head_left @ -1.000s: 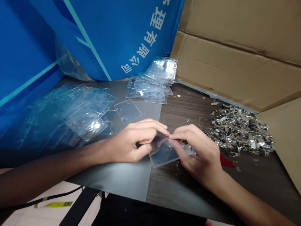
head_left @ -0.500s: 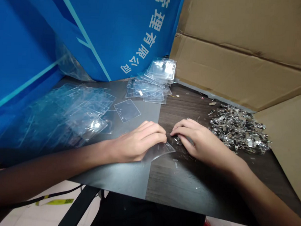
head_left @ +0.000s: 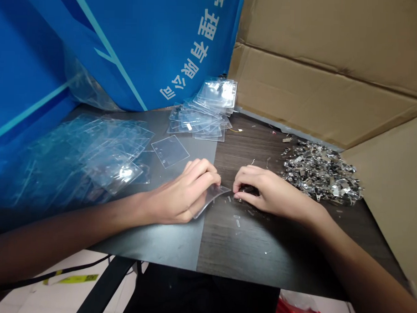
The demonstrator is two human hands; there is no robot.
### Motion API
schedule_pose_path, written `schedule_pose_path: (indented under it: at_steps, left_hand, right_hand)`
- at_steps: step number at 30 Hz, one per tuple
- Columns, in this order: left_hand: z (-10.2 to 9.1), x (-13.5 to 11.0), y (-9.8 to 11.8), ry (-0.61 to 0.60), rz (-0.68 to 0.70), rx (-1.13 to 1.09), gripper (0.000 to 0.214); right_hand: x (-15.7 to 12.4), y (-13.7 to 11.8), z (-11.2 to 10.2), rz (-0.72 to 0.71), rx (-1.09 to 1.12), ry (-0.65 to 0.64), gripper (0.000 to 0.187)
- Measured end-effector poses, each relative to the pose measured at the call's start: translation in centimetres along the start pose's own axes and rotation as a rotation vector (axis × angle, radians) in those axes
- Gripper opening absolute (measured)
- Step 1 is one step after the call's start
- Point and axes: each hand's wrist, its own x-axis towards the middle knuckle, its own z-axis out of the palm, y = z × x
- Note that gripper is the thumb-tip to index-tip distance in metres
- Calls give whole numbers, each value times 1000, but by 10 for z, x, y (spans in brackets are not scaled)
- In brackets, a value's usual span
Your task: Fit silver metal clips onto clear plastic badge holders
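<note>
White Chinese characters run upside down along a blue banner (head_left: 130,44). 理有限公司 can be read, the ending of a company name, and the character above it is cut off by the top of the view. The left hand (head_left: 183,192) is closed on a clear plastic sleeve (head_left: 210,197), which curves out from under the fingers and lies above the seam between a grey mat (head_left: 164,241) and a dark wood-grain tabletop (head_left: 246,253). The right hand (head_left: 265,190) is apart from it, its fingers curled down over something small and dark that they mostly hide, so its shape is hard to make out. Small clear scraps (head_left: 237,219) lie just below. A heap of metal clips (head_left: 320,172) sits to the right, against flattened cardboard (head_left: 317,64). A stack of clear badge holders (head_left: 206,113), one loose holder (head_left: 170,151) and a blurrier spread of clear sheets (head_left: 92,152) lie beyond the left hand.
</note>
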Motion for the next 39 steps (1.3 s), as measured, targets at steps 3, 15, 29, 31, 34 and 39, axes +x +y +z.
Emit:
schedule_pose_path:
  at_steps: [3,15,29,31,34,39]
  left_hand:
    - [0,-2,-1,-18,-30,24,29]
    - [3,-8,4,40,6,12,34]
    - [-1,-2,4,124,-439,-698,31]
    - [1,0,3,132,-470,-808,31]
    - [5,2,3,92,-440,-904,31]
    - [7,2,9,110,-321,-695,31]
  right_hand:
    - [1,-4,5,55,26,21,11]
    - [3,-29,19,136,315,314,24]
    - [1,-40,33,-33,139,232,33]
    - [1,-39,37,-87,76,250,33]
    - [2,-37,42,-114,-32,283,39]
    - [2,-32,42,-43,-129,313,45]
